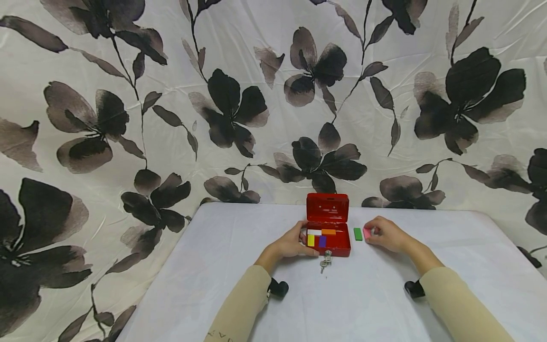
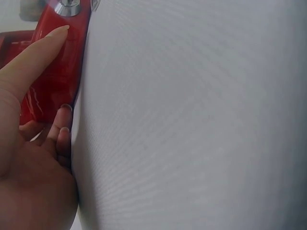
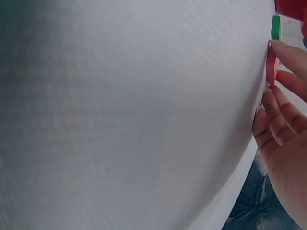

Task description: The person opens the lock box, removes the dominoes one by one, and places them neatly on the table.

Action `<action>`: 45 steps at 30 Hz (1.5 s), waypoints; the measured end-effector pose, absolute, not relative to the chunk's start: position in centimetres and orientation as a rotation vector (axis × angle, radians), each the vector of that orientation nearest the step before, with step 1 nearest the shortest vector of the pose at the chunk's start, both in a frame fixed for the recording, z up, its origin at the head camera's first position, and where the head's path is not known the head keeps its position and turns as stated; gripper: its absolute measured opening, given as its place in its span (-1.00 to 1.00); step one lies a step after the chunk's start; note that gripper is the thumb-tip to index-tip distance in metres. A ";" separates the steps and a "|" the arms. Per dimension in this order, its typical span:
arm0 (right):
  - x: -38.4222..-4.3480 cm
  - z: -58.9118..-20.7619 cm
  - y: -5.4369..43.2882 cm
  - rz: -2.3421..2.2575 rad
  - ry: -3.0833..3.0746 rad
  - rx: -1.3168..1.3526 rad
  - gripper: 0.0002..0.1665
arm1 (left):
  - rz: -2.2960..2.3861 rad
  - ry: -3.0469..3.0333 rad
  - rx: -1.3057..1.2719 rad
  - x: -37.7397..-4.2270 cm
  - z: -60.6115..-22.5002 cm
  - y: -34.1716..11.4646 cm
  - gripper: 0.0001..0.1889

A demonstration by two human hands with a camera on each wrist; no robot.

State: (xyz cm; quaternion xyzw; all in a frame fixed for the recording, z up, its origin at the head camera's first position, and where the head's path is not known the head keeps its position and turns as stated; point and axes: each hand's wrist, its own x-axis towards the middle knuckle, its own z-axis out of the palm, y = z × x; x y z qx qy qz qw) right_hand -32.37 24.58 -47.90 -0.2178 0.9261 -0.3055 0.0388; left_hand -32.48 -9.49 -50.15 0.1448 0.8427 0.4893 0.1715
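Observation:
A red cash box [image 1: 341,241] stands on the white-covered table with its lid [image 1: 327,207] raised. Inside lie a white block [image 1: 314,232], an orange block [image 1: 328,232], a yellow block [image 1: 311,240] and a purple block [image 1: 322,241]. My left hand [image 1: 290,243] holds the box at its left side, the thumb [image 2: 41,55] along the front wall and the other fingers round the left end. To the right of the box, my right hand [image 1: 388,234] pinches a pink block [image 3: 271,66] between thumb and fingers, low over the cloth. Between box and hand lies a green block [image 1: 358,234].
Keys [image 1: 323,266] hang from the lock at the box's front. Behind the white tablecloth [image 1: 342,304] rises a floral cloth backdrop [image 1: 256,38]. Black wrist cameras show below both sleeves.

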 end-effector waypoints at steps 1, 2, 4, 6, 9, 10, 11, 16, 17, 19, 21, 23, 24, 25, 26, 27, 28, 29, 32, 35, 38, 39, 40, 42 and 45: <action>-32.3 -47.9 24.6 -0.937 2.836 -0.670 -0.54 | 1.391 2.390 0.414 -32.5 -50.1 -9.5 0.05; -32.3 -47.9 24.6 -0.941 2.833 -0.663 -0.55 | 1.392 2.388 0.416 -32.5 -50.2 -9.5 0.05; -32.3 -47.8 24.5 -0.944 2.828 -0.657 -0.55 | 1.397 2.383 0.419 -32.6 -50.2 -9.5 0.04; -32.3 -47.8 24.6 -0.944 2.825 -0.658 -0.56 | 1.399 2.380 0.422 -32.6 -50.2 -9.5 0.04; -32.4 -47.8 24.6 -0.946 2.818 -0.662 -0.56 | 1.403 2.376 0.426 -32.6 -50.2 -9.5 0.04; -32.4 -47.9 24.6 -0.946 2.818 -0.665 -0.57 | 1.401 2.377 0.426 -32.6 -50.2 -9.5 0.04; -32.4 -47.9 24.6 -0.946 2.817 -0.669 -0.57 | 1.402 2.377 0.428 -32.6 -50.2 -9.5 0.04; -32.5 -47.8 24.6 -0.946 2.818 -0.664 -0.56 | 1.396 2.381 0.432 -32.6 -50.1 -9.5 0.04; -32.5 -47.8 24.6 -0.947 2.817 -0.658 -0.55 | 1.395 2.380 0.432 -32.6 -50.1 -9.6 0.04; -32.4 -47.8 24.6 -0.946 2.820 -0.644 -0.54 | 1.390 2.382 0.430 -32.6 -50.0 -9.6 0.04; -32.5 -47.8 24.6 -0.945 2.821 -0.644 -0.53 | 1.390 2.380 0.427 -32.6 -50.0 -9.6 0.04; -32.5 -47.8 24.6 -0.948 2.822 -0.646 -0.51 | 1.394 2.378 0.420 -32.6 -50.0 -9.6 0.03; -32.5 -47.8 24.6 -0.947 2.823 -0.648 -0.50 | 1.395 2.378 0.419 -32.6 -50.0 -9.6 0.03; -32.5 -47.9 24.7 -0.945 2.823 -0.656 -0.48 | 1.397 2.378 0.419 -32.6 -50.1 -9.6 0.03; -32.4 -47.9 24.7 -0.945 2.824 -0.652 -0.47 | 1.398 2.377 0.419 -32.6 -50.1 -9.6 0.03; -32.4 -47.9 24.8 -0.940 2.825 -0.655 -0.45 | 1.398 2.378 0.420 -32.6 -50.1 -9.5 0.03; -32.3 -47.8 24.9 -0.932 2.829 -0.657 -0.44 | 1.398 2.377 0.421 -32.6 -50.1 -9.5 0.03; -32.2 -47.8 25.0 -0.928 2.830 -0.656 -0.43 | 1.397 2.377 0.423 -32.6 -50.1 -9.5 0.03; -31.9 -47.6 25.4 -0.911 2.832 -0.650 -0.41 | 1.393 2.375 0.425 -32.6 -50.1 -9.5 0.03; -31.6 -47.4 25.8 -0.900 2.833 -0.663 -0.39 | 1.394 2.376 0.421 -32.6 -50.0 -9.5 0.03; -31.4 -47.2 26.2 -0.885 2.843 -0.707 -0.37 | 1.391 2.387 0.413 -32.5 -50.0 -9.5 0.03; -31.3 -47.2 26.3 -0.879 2.849 -0.717 -0.37 | 1.388 2.392 0.409 -32.5 -50.0 -9.5 0.04; -31.2 -47.1 26.4 -0.874 2.852 -0.726 -0.36 | 1.384 2.397 0.406 -32.5 -50.0 -9.5 0.04; -31.0 -47.0 26.5 -0.869 2.855 -0.751 -0.36 | 1.378 2.406 0.402 -32.5 -50.1 -9.5 0.05; -30.8 -46.7 26.6 -0.875 2.854 -0.770 -0.35 | 1.375 2.410 0.403 -32.4 -50.2 -9.5 0.06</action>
